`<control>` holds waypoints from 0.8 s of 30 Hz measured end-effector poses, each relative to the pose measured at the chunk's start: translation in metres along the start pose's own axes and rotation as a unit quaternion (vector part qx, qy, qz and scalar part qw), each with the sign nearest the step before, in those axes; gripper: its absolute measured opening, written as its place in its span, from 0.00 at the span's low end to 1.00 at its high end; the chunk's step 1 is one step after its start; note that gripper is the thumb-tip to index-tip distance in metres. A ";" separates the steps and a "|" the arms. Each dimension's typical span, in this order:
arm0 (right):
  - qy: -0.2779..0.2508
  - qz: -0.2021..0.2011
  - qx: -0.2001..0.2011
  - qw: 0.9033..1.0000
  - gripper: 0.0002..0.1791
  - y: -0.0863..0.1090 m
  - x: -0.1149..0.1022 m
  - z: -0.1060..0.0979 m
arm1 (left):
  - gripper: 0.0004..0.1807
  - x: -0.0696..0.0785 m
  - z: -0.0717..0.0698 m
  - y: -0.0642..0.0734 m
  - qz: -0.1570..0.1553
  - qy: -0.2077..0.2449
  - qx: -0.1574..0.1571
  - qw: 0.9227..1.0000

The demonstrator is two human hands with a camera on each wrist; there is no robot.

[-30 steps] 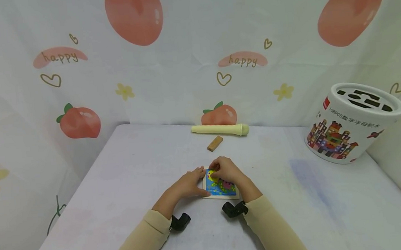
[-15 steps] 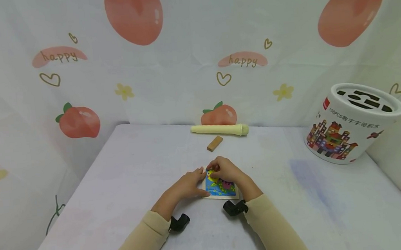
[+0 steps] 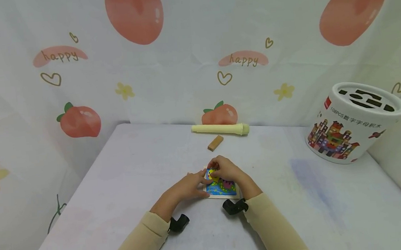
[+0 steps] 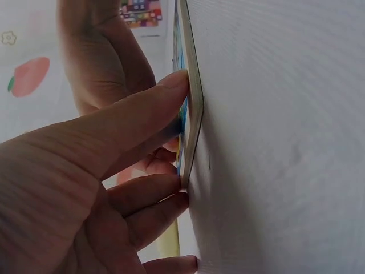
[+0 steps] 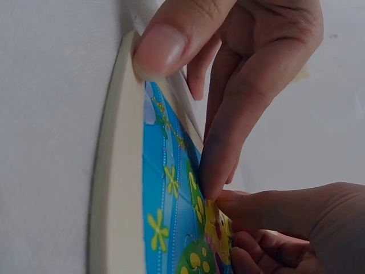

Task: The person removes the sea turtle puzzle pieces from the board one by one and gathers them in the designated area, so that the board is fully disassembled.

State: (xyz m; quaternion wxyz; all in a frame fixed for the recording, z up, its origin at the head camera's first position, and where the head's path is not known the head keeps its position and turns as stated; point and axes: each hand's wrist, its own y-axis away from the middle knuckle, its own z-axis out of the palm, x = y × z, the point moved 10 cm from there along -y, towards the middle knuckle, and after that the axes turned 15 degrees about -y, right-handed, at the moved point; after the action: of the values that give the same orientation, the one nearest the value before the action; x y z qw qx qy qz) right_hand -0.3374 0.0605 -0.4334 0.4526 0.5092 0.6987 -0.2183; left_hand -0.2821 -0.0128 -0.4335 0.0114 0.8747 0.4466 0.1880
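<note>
A small jigsaw puzzle (image 3: 221, 192) with a pale wooden border lies flat on the table, showing a dinosaur picture on blue. At its left side is my left hand (image 3: 188, 186); the thumb rests on the near corner of the border and the extended index finger (image 5: 231, 117) touches the picture. The other left fingers lie along the edge. My right hand (image 3: 228, 170) reaches over the far part, fingers curled, and its thumb and fingers pinch at the yellow dinosaur-head piece (image 5: 212, 225). That piece is partly hidden by the fingers.
Beyond the hands lies a small wooden block (image 3: 215, 143), with a cream toy microphone (image 3: 218, 129) behind it along the back edge. A large white tub of building blocks (image 3: 349, 129) stands at the back right. A printed cloth (image 3: 169, 84) hangs behind the table.
My left index finger has shifted from the puzzle's left edge onto the picture, closer to my right fingers. The right hand stays at the yellow head piece almost unmoved.
</note>
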 end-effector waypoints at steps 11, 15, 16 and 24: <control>-0.001 0.004 0.001 1.000 0.09 0.001 -0.001 0.000 | 0.25 0.001 0.001 0.000 0.002 -0.004 0.002 1.000; -0.011 -0.001 0.000 1.000 0.09 0.002 -0.003 -0.001 | 0.25 0.002 0.000 0.001 0.001 -0.004 0.004 1.000; -0.015 -0.005 0.001 1.000 0.09 0.003 -0.004 -0.001 | 0.25 0.001 -0.001 0.001 0.000 -0.003 0.004 1.000; -0.075 -0.017 0.016 0.997 0.09 0.000 0.007 -0.007 | 0.26 0.000 0.001 0.000 -0.005 -0.007 0.004 1.000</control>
State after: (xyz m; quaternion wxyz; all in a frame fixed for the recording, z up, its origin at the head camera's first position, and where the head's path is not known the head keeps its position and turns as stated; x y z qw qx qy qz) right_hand -0.3410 0.0696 -0.4357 0.4919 0.4867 0.6674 -0.2751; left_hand -0.2817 -0.0131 -0.4345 0.0121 0.8738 0.4515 0.1805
